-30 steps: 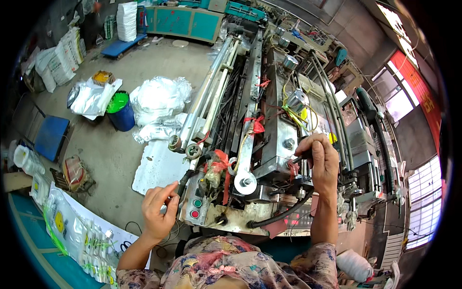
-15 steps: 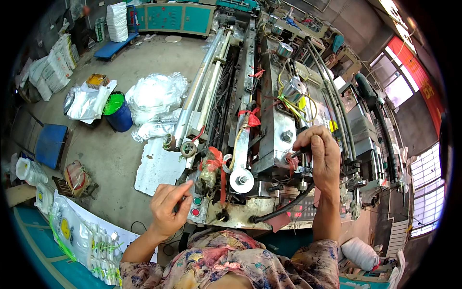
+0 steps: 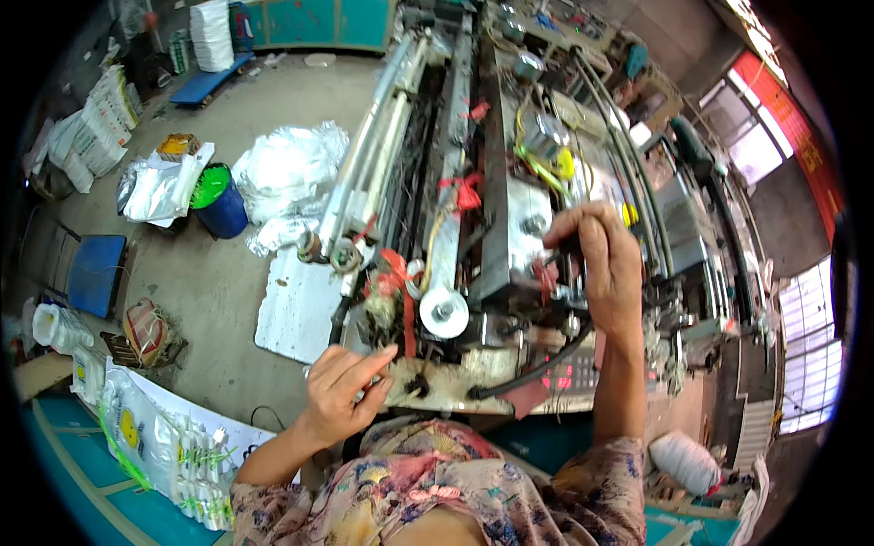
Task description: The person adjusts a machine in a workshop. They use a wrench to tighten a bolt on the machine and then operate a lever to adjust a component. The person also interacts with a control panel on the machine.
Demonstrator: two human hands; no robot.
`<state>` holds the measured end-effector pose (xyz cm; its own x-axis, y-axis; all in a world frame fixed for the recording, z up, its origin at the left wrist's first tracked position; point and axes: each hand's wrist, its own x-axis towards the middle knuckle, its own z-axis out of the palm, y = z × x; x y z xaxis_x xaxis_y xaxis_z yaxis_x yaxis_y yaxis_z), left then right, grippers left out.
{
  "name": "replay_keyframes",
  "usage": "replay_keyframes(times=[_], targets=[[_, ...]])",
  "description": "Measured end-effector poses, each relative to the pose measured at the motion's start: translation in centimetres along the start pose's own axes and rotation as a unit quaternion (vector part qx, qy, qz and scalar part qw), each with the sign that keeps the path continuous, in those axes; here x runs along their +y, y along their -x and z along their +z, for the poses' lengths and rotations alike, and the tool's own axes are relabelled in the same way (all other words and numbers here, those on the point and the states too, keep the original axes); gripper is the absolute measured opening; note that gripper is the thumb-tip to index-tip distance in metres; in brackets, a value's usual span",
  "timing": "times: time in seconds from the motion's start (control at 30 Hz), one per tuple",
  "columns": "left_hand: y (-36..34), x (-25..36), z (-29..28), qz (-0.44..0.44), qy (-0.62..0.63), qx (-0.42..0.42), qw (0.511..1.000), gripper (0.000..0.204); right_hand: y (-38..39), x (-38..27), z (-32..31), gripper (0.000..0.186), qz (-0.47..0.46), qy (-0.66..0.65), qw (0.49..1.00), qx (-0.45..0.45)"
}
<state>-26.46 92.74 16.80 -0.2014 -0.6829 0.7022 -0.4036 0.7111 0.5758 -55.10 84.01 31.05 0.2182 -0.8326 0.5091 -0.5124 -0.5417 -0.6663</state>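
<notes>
My left hand (image 3: 344, 393) is at the near left corner of the machine, over the spot of a small push-button box, which it hides. Its index finger points forward, the thumb is apart from it, and nothing shows in its grasp. My right hand (image 3: 601, 264) is raised over the near part of the metal block (image 3: 510, 273), fingers bent in a grip. What it grips is mostly hidden; a dark slim end shows by a red tie (image 3: 546, 278). Between my hands sit a white round pulley (image 3: 444, 313) and a plastic-wrapped part with red ribbon (image 3: 391, 282).
Long rollers (image 3: 378, 136) run away from me on the left. A black hose (image 3: 537, 378) curves over the machine's front plate. On the floor at left stand a blue bucket (image 3: 221, 217), clear plastic film (image 3: 293, 173) and a blue cart (image 3: 96, 273). Packed bags (image 3: 168, 446) lie near left.
My left hand has shifted right and slightly down, covering the green and red buttons that showed before. My right hand stays by the metal block, fingers still bent. The whole view has moved slightly.
</notes>
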Motion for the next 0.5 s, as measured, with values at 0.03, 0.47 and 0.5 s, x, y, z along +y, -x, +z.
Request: replay_keyframes(times=[0.03, 0.47, 0.5], targets=[[-0.3, 0.3, 0.4, 0.006, 0.009, -0.011, 1.000, 0.042, -0.1, -1.3, -0.3, 0.021, 0.021, 0.016, 1.000, -0.014], [3.1, 0.5, 1.6, -0.060, 0.047, -0.050, 0.996, 0.041, 1.6, 0.3, -0.6, 0.038, 0.009, 0.049, 0.997, 0.057], [3.0, 0.6, 1.5, -0.044, 0.051, -0.048, 0.997, 0.041, 1.4, 0.9, -0.4, 0.031, -0.019, 0.006, 0.997, 0.081]])
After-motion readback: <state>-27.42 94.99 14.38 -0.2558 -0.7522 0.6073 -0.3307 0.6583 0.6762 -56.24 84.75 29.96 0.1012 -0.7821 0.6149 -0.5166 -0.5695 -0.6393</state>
